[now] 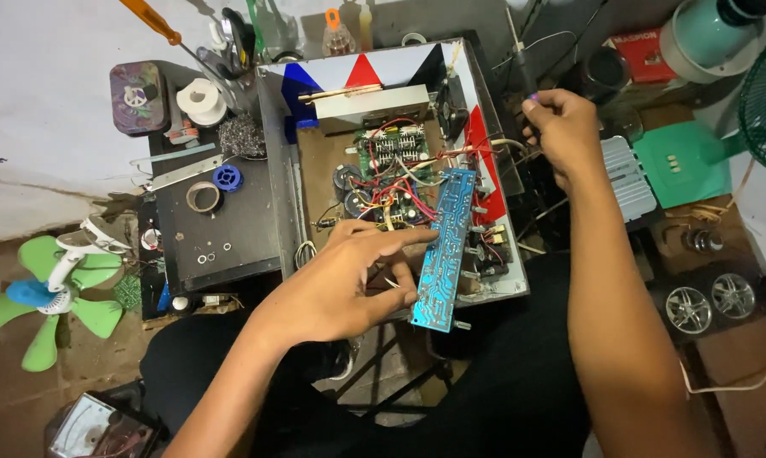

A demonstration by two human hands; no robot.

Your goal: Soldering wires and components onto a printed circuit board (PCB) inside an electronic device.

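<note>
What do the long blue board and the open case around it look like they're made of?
Blue board: likely laminate circuit board, glossy blue with pale traces; the left hand steadies it. Case: seemingly sheet metal, thin grey walls.

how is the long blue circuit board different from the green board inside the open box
The long blue circuit board is a narrow strip, tilted up along the right side of the open box and steadied by the left hand. The green board is wider and shorter, lies flat on the box floor, and no hand touches it. The blue one shows its bare trace side; the green one shows components and red wires. Both sit within the same box.
</note>
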